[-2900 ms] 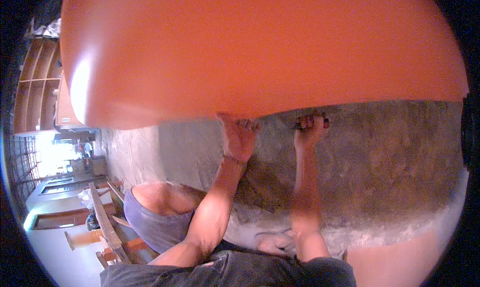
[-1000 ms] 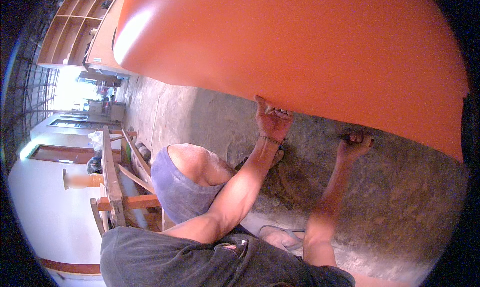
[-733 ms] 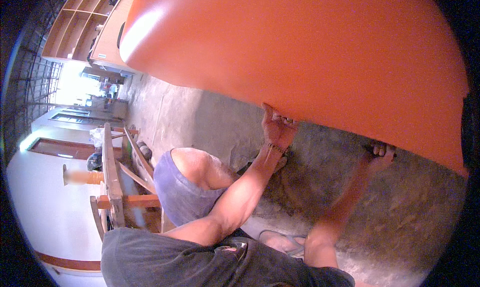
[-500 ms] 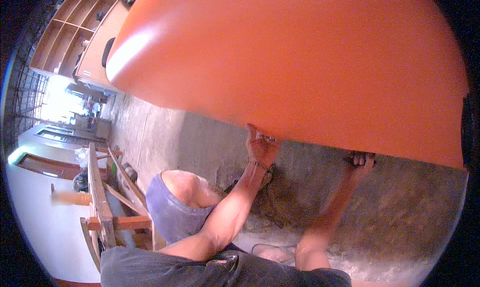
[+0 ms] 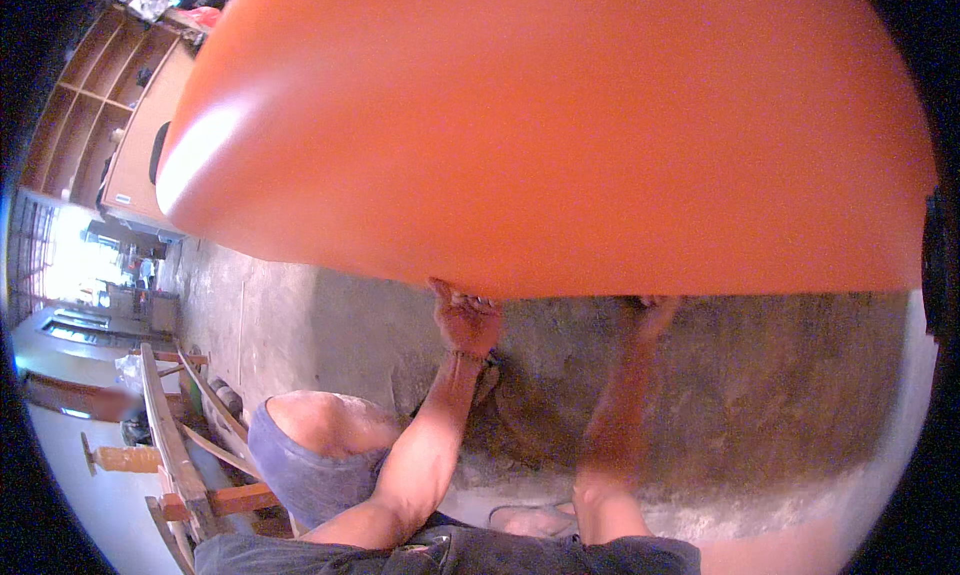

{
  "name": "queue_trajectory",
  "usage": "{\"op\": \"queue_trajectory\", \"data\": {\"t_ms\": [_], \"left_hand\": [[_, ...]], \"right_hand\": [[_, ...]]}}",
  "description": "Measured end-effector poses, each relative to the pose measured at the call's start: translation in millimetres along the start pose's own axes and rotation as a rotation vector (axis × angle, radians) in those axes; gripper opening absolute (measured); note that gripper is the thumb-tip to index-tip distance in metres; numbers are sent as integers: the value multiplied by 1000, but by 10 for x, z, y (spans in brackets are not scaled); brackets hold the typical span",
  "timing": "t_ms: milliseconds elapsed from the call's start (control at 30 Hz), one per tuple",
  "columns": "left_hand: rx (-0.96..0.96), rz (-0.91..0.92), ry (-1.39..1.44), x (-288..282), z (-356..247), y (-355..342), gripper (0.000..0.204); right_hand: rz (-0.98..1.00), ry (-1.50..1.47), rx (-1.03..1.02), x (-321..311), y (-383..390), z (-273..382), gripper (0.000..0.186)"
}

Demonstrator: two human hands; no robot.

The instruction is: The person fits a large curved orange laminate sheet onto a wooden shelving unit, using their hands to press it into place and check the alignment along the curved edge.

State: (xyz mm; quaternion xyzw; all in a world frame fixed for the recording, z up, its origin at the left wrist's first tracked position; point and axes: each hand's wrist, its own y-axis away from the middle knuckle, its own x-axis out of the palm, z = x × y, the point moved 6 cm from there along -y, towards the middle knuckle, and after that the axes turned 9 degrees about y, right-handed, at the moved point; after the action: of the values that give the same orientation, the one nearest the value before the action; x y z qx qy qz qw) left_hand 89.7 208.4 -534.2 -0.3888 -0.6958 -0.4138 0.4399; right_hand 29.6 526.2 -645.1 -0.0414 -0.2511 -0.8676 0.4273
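Observation:
A large, smooth orange board [image 5: 560,145] with a rounded glossy end at the left fills the upper view. My left hand [image 5: 468,325], palm upward, meets its near lower edge. The thumb points up against that edge and the other fingers curl in; anything inside them is hidden. A beaded bracelet circles that wrist. Farther right along the same edge is my right hand [image 5: 656,313], mostly covered by the board. Only its curled lower part shows, beside a small dark shape I cannot make out.
Wooden shelving [image 5: 95,105] and a light wooden panel [image 5: 140,160] stand at the far left. A wooden frame [image 5: 175,435] is at the lower left, near my bent knee [image 5: 320,425]. Stained concrete floor [image 5: 780,395] lies beneath the board.
The view has shifted, so the board's near edge runs more level and its rounded end lies farther left. Both hands appear farther left along the edge; the right one is more hidden.

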Motion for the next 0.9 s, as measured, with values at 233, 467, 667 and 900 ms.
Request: {"op": "queue_trajectory", "data": {"t_ms": [233,467,667,900], "left_hand": [[-173,89,131,-46,79,-66,46],[-24,-126,40,-127,-60,-39,48],[-32,-80,-38,11,55,31,56],[-51,8,5,-43,-229,18,53]], "right_hand": [[253,-1186,515,181,328,-628,18],[77,-703,323,211,482,-316,14],[184,-579,115,-365,71,-528,15],[-21,-171,55,-603,176,-21,22]]}}
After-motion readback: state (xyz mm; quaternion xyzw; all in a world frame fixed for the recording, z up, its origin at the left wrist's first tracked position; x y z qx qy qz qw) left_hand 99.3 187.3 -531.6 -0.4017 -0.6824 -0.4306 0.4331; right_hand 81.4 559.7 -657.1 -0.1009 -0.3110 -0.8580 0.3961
